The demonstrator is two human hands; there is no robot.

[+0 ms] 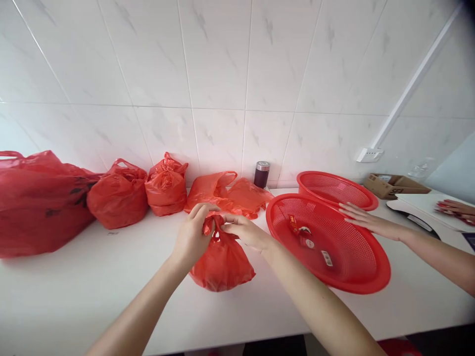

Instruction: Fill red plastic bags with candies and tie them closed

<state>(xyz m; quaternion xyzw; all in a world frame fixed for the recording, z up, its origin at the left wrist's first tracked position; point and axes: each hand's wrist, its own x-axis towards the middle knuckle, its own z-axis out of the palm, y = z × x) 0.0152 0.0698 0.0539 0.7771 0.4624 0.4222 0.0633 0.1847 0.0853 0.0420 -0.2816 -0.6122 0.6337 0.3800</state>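
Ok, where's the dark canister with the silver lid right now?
In the head view, the dark canister stands just right of center by the tiled wall, behind the loose red bags and left of the rear red basket.

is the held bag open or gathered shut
Gathered shut: left hand and right hand hold the red bag by its bunched neck. Cannot tell if knotted.

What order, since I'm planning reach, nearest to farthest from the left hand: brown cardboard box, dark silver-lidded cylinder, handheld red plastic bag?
From the left hand, head view:
1. Handheld red plastic bag: in its grip.
2. Dark silver-lidded cylinder: right, at the back.
3. Brown cardboard box: far right.
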